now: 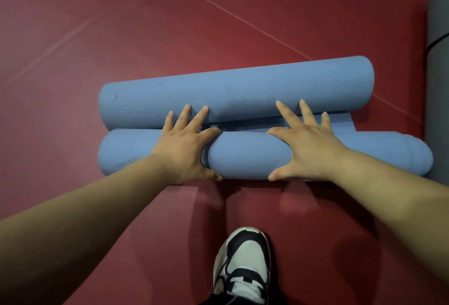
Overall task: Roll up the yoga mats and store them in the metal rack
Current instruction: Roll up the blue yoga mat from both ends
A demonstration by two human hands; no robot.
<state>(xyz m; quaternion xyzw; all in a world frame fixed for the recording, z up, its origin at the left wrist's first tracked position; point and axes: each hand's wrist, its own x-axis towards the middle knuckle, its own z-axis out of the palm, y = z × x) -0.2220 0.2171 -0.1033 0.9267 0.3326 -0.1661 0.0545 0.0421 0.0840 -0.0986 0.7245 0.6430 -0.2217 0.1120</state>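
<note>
Two blue yoga mat rolls lie side by side on the red floor. The far roll (238,88) is fully wound. The near roll (245,156) has a short flat strip of blue mat (340,122) still showing between the two. My left hand (187,144) and my right hand (306,141) press flat on top of the near roll, fingers spread, fingertips touching the far roll, thumbs curled round the near side. No metal rack is in view.
A dark grey mat (437,61) lies along the right edge, close to the near roll's right end. My black and white shoe (243,263) stands on the red floor (145,25) just behind the rolls.
</note>
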